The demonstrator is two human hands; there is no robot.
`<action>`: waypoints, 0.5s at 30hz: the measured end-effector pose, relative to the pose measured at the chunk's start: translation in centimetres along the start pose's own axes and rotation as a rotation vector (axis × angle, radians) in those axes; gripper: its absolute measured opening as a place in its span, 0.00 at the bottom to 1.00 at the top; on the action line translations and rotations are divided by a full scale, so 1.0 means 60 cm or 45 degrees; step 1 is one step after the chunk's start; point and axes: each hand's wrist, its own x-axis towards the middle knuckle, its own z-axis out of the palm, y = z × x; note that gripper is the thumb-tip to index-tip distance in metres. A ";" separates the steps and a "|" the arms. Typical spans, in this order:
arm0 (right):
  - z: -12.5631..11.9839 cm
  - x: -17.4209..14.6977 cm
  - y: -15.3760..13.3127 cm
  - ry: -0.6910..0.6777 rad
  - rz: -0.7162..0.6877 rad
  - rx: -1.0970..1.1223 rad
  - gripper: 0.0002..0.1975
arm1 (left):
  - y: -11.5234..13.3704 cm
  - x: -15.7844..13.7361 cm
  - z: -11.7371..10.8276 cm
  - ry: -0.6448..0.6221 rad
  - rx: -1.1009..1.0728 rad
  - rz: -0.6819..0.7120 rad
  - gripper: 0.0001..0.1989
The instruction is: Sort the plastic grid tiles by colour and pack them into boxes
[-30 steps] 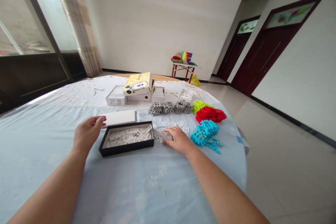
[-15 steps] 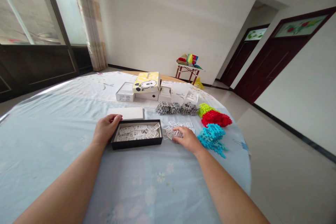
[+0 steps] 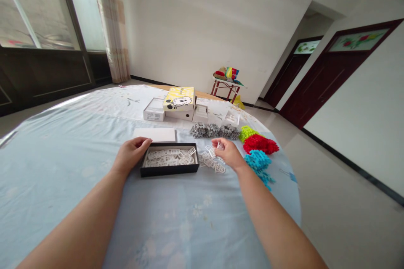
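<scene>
A shallow black box (image 3: 170, 171) with a light lining lies on the blue tablecloth, with many flat white lattice pieces (image 3: 167, 158) inside. My left hand (image 3: 131, 153) is at its far left corner, fingers closed on the rim. To the right of the box is a loose pile of the same white pieces (image 3: 208, 161). Just over that pile, my right hand (image 3: 230, 153) pinches one or a few white lattice pieces (image 3: 220, 146); the fingers partly hide them. A flat white lid or board (image 3: 158, 134) lies behind the box.
Right of the pile are heaps of blue (image 3: 259, 162), red (image 3: 260, 144), green (image 3: 248, 132) and grey interlocking pieces (image 3: 206, 130). Farther back stand a yellow cartoon box (image 3: 179, 98) and several white boxes. The round table's edge (image 3: 299, 206) curves along the right.
My right hand has risen slightly from the pile with white lattice pieces between its fingers, uncovering more of the pile. My left hand stays at the box corner; the view has shifted a little.
</scene>
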 end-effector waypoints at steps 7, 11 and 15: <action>0.071 0.017 -0.103 -0.211 -0.294 0.255 0.24 | -0.007 0.000 0.004 -0.036 0.088 0.076 0.21; 0.054 0.022 -0.083 -0.248 -0.317 0.260 0.22 | -0.011 0.001 0.004 -0.029 0.115 0.078 0.20; -0.018 0.042 -0.015 -0.004 -0.155 -0.105 0.15 | -0.007 0.003 0.004 -0.034 0.157 0.059 0.20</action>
